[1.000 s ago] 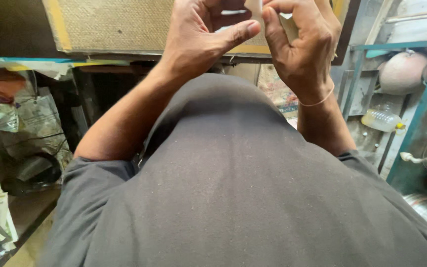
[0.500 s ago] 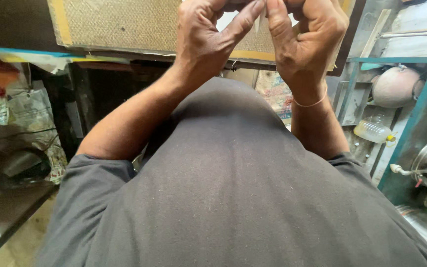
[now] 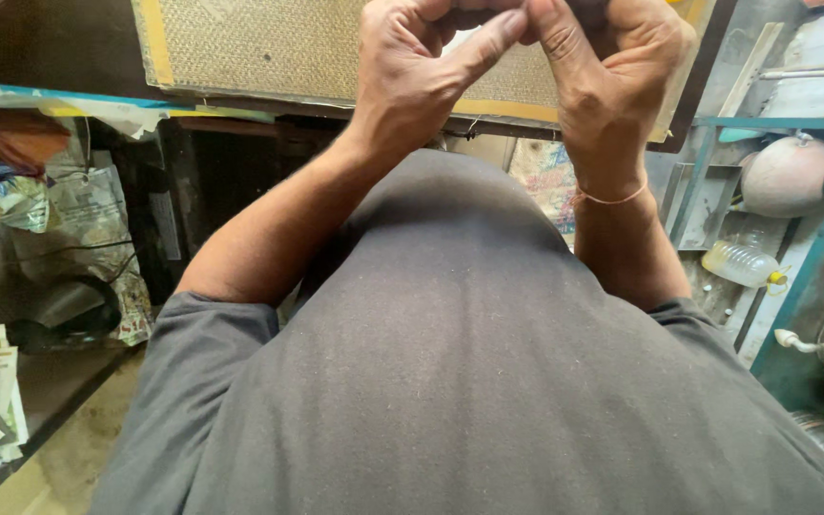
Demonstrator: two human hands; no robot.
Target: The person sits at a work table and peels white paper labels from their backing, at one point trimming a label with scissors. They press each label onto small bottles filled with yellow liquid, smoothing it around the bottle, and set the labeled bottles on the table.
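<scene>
Both hands, left hand (image 3: 422,76) and right hand (image 3: 612,76), touch thumbs above woven mat (image 3: 259,48).

Dark grey short-sleeved T-shirt (image 3: 488,381) is worn, w/ bare forearms; thin orange thread band (image 3: 610,198) is tied round right wrist.

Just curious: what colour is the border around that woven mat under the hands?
Yellow border, best in the head view.

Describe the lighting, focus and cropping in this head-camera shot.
Head view: soft daylight, brightest at the right by the plastic bottle; the left shelves sit in deep shadow. Left hand and right hand are sharp but cropped by the top edge, hiding whatever they pinch. Wide-angle bulge swells the grey shirt.
</scene>
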